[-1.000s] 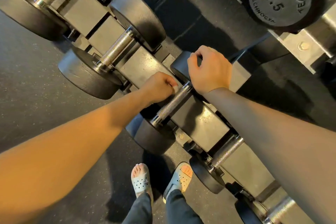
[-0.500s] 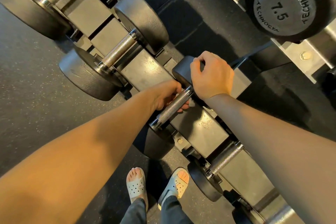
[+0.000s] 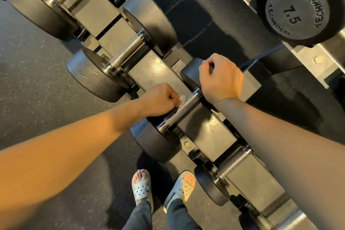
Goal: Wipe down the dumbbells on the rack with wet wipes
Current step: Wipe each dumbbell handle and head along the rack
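You are looking down from your head at a dumbbell rack [image 3: 155, 73] that runs slantwise from the top left to the bottom right.

About midway along its lower tier lies the dumbbell [image 3: 155, 140] you are working on. Its knurled metal handle [image 3: 183, 110] crosses the rack's bar. One black head hangs off the near edge and the other sits at the far edge.

Your left grip [image 3: 160, 99] is closed into a fist and pinches a small white wet wipe [image 3: 182, 98]. The wipe touches the far half of the handle from its left side. Your right grip [image 3: 221, 78] has its fingers curled over the far head and covers most of it.

Just beside this dumbbell, toward the rack's top-left end, rests a bigger dumbbell [image 3: 93, 78]. A smaller dumbbell [image 3: 211, 186] rests toward the bottom-right end. On the upper tier, in the top-right corner, a heavy dumbbell [image 3: 296, 9] shows a round end face marked 7.5.

Below the rack is a dark speckled floor [image 3: 37, 80]. Your feet, in pale sandals [image 3: 141, 186], stand on it close to the rack's near edge.
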{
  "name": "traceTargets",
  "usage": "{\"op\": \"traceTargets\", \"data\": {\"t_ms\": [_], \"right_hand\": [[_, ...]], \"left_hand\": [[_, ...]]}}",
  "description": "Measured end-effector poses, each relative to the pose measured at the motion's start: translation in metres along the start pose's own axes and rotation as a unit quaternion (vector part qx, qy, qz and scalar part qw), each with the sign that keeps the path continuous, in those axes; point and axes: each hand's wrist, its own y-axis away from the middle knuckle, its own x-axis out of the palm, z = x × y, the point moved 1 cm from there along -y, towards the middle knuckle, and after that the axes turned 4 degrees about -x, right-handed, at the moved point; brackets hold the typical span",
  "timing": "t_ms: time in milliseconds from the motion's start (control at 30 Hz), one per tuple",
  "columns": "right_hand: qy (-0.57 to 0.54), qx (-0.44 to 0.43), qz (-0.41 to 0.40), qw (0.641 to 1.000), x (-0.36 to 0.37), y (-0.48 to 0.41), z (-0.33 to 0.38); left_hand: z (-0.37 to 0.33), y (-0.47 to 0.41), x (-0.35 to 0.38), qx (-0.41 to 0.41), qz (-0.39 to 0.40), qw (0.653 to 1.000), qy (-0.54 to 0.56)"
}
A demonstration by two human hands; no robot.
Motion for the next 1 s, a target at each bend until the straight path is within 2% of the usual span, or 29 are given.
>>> {"op": "traceTargets", "data": {"t_ms": [67, 133, 200, 300, 400, 467, 567, 667, 767, 867, 900, 967, 1000], "right_hand": [[-0.001, -0.001, -0.001, 1.0, 0.001, 0.0, 0.0], [0.001, -0.004, 0.0, 1.0, 0.002, 0.0, 0.0], [0.002, -0.005, 0.001, 1.0, 0.002, 0.0, -0.001], [0.002, -0.005, 0.003, 1.0, 0.002, 0.0, -0.002], [0.003, 0.001, 0.001, 1.0, 0.003, 0.0, -0.001], [0.005, -0.003, 0.001, 1.0, 0.004, -0.001, -0.001], [0.003, -0.005, 0.004, 1.0, 0.003, -0.001, -0.002], [-0.005, -0.004, 0.003, 1.0, 0.003, -0.001, -0.003], [-0.009, -0.007, 0.004, 1.0, 0.004, 0.0, -0.004], [0.005, -0.012, 0.0, 1.0, 0.005, 0.0, -0.005], [0.008, -0.012, 0.0, 1.0, 0.006, 0.0, -0.006], [0.007, -0.011, 0.001, 1.0, 0.006, 0.0, -0.006], [0.004, -0.01, 0.001, 1.0, 0.006, 0.0, -0.006]], "left_hand": [[0.005, 0.009, -0.006, 0.025, 0.016, 0.994, -0.104], [0.006, 0.015, -0.011, 0.039, 0.023, 0.969, -0.243], [0.005, 0.015, -0.014, 0.039, 0.028, 0.955, -0.294], [-0.004, 0.007, -0.011, 0.022, 0.037, 0.986, -0.163], [-0.009, 0.001, -0.004, 0.016, 0.023, 0.997, -0.071], [-0.006, 0.003, -0.004, 0.024, 0.03, 0.995, -0.09], [-0.002, 0.012, -0.007, 0.047, 0.04, 0.98, -0.189], [0.008, 0.019, -0.008, 0.017, 0.078, 0.963, -0.258], [0.011, 0.011, -0.015, -0.039, 0.109, 0.974, -0.193], [0.003, 0.002, -0.014, -0.054, 0.026, 0.998, -0.015], [0.003, 0.004, -0.011, -0.05, 0.011, 0.999, 0.007], [0.009, 0.013, -0.003, -0.032, 0.019, 0.999, -0.029], [0.012, 0.018, 0.0, -0.019, 0.03, 0.995, -0.088]]}}
